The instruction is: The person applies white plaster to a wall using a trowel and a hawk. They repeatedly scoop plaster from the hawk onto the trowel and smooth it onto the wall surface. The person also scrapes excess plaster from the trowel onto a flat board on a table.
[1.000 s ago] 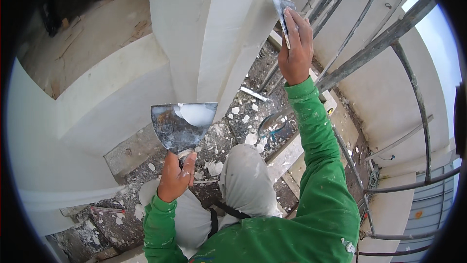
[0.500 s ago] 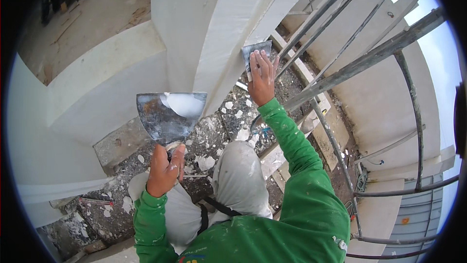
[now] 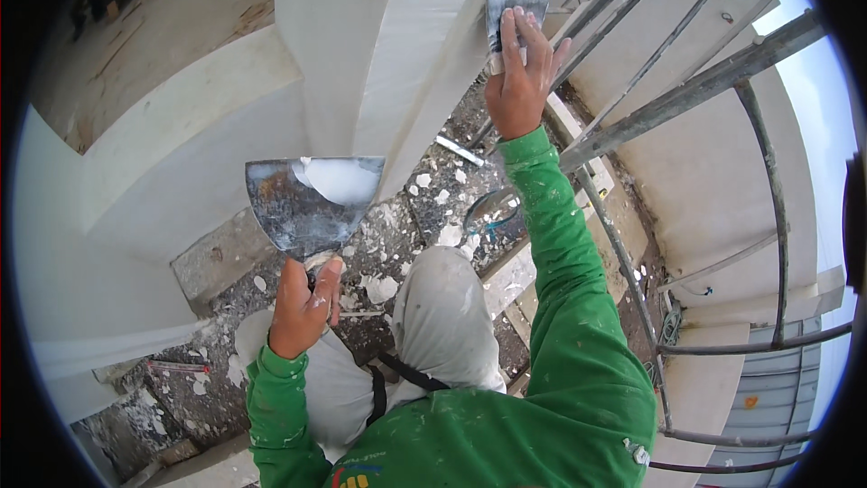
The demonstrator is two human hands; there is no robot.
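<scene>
My left hand [image 3: 303, 303] is closed round the handle of a wide putty knife [image 3: 312, 199], held blade upward, with a lump of white paste on the upper right of the blade. My right hand [image 3: 522, 73] grips a smaller scraper [image 3: 515, 17] with the fingers lying along its blade, at the edge of a white plastered column [image 3: 397, 55]. Whether the blade touches the plaster is hard to tell.
Metal scaffold bars [image 3: 686, 86] cross the right side, before a pale wall [image 3: 722, 181]. A curved white ledge [image 3: 181, 118] is at the left. Below, white flakes, boards [image 3: 212, 258] and a thin rod [image 3: 459, 148] lie on the dirty ground around my knees [image 3: 442, 307].
My right hand and scraper dropped down the column, then moved back up, ending a little left of where they started. My left hand and knife appear slightly farther left and higher in view.
</scene>
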